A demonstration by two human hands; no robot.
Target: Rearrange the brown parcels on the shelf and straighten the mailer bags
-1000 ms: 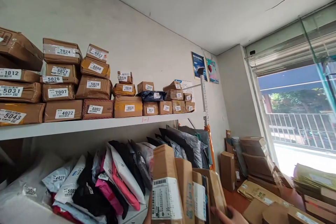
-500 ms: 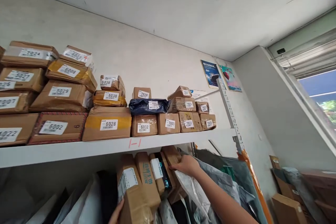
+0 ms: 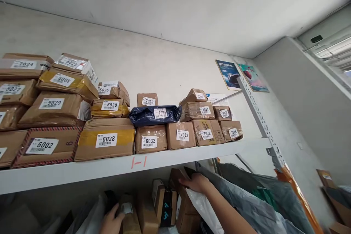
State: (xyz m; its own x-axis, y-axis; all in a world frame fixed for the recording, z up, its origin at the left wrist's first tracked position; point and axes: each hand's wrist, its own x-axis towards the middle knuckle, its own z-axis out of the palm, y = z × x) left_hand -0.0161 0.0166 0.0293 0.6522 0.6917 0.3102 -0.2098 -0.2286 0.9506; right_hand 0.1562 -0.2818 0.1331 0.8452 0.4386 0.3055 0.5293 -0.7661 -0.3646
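Under the white shelf, a row of brown cardboard parcels stands upright on the lower level. My right hand reaches in from the lower right and closes its fingers over the top of the rightmost brown parcel. My left hand is at the bottom edge, fingers curled against the left side of a labelled brown parcel at the row's left end.
The upper shelf carries several numbered parcels: 6002, 6028, 6032, 7003, a dark blue bag 7004. Grey plastic mailers lie at the right. A slotted metal upright supports the shelf; two posters hang on the wall.
The view has tilted up and closer to the shelf. Both hands pushed the upright parcels further in under the shelf; the right hand stays on top of the rightmost one.
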